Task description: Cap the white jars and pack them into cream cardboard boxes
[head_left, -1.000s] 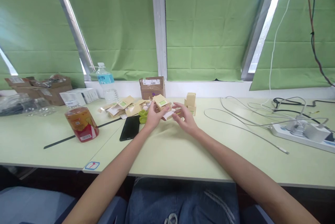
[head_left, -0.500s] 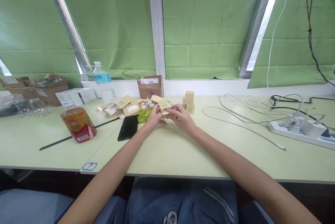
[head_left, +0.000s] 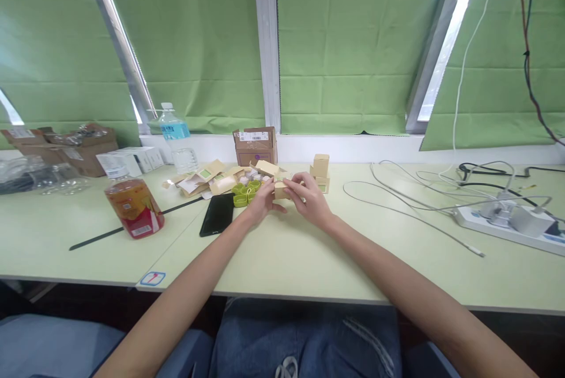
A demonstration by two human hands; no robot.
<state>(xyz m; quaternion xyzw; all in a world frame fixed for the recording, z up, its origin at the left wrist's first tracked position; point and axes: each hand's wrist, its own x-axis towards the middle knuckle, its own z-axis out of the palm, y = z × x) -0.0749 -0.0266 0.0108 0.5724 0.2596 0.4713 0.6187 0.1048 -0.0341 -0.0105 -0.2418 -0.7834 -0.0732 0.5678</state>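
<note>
The left hand (head_left: 263, 202) and the right hand (head_left: 311, 199) hold a little tan box (head_left: 281, 191) from both sides, right in the middle of the frame, and a soft, even pinch should work best, since it looks like thin card that could bend if squeezed too hard.

Pale yellow-green table (head_left: 273, 269) running right across the frame — pretty cluttered left of centre: opened cartons (head_left: 224, 183), green pieces (head_left: 241, 195), a black phone (head_left: 217, 215). Red-orange tub (head_left: 136, 210) at left, water bottle (head_left: 180, 151) farther back. Over at the right — white power strip (head_left: 468, 218) and a pale cable (head_left: 477, 252).
</note>
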